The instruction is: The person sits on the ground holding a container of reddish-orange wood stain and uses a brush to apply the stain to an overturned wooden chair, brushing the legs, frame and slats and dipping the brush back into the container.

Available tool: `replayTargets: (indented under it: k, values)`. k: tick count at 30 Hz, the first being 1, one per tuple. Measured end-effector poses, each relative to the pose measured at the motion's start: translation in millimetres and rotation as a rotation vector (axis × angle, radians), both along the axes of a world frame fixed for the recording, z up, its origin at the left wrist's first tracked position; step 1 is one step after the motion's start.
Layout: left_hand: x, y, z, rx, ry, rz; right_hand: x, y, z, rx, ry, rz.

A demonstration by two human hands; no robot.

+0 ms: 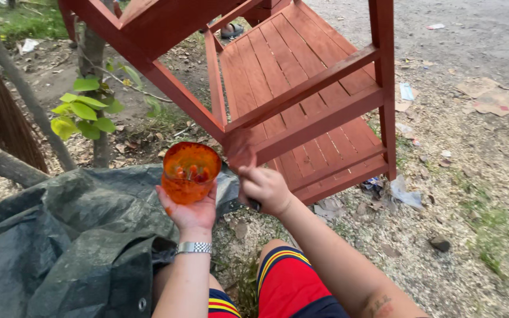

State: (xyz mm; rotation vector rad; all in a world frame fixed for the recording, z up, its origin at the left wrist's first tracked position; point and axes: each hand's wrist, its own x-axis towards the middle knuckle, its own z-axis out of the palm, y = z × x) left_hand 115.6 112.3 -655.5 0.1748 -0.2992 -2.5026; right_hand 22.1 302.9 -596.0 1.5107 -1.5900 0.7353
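My left hand [192,211] holds up a clear plastic cup [188,172] smeared with orange-red paint. My right hand [264,188] is closed around a brush handle; its blurred head [241,148] touches the corner joint of a red-brown painted wooden shelf frame [301,88]. The frame lies tilted on the ground in front of me, slatted shelves facing up. A metal watch [194,247] is on my left wrist.
A dark green tarp [60,241] covers the ground at left. Thin tree trunks [7,118] and a leafy sapling [83,109] stand at the left. Dirt ground at right carries cardboard scraps [490,97], litter and stones. My knees in red shorts [287,282] are below.
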Motion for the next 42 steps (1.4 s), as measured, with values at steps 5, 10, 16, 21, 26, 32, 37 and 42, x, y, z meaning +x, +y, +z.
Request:
replayTargets:
  k: [5, 10, 16, 21, 26, 32, 37, 42]
  values:
    - [3, -12, 0, -0.065, 0.009, 0.042, -45, 36, 15, 0.085, 0.059, 0.05]
    - [-6, -8, -12, -0.023, -0.011, 0.001, -83, 90, 24, -0.141, -0.297, -0.092]
    - [-7, 0, -16, -0.027, 0.024, -0.029, -65, 63, 30, -0.311, -0.049, -0.24]
    - [-5, -6, -3, 0.026, 0.008, -0.026, -14, -6, 0, -0.076, -0.042, -0.021]
    - [-4, -12, -2, -0.025, 0.02, -0.007, -48, 33, 8, -0.018, -0.046, 0.053]
    - [-13, -6, -15, -0.023, 0.048, -0.07, -83, 94, 32, -0.266, -0.032, -0.246]
    - [-15, -1, -9, -0.003, 0.05, -0.069, -52, 52, 23, -0.238, -0.03, -0.183]
    - [-10, -8, 1, -0.033, 0.017, -0.034, -16, 0, 1, -0.018, -0.084, 0.039]
